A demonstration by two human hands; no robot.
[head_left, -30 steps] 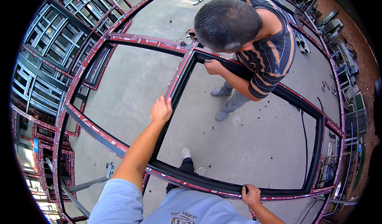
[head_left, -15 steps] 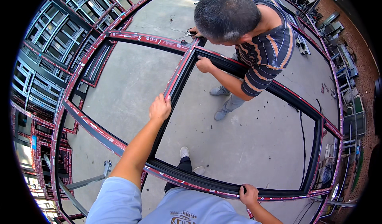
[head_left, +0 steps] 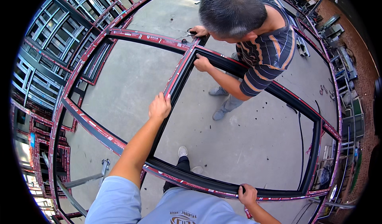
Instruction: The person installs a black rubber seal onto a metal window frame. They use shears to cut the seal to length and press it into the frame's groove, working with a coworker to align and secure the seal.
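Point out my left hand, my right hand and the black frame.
Left hand (head_left: 160,106): head view, back of the hand.
Right hand (head_left: 249,195): head view, back of the hand.
Black frame (head_left: 312,160): head view, its right side bar.

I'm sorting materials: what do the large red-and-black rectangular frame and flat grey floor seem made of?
Large red-and-black rectangular frame: probably coated metal, possibly plastic, matt black, given its straight grooved bars; its red printed strips suggest film. Flat grey floor: likely matt concrete, given its even, scuffed surface.
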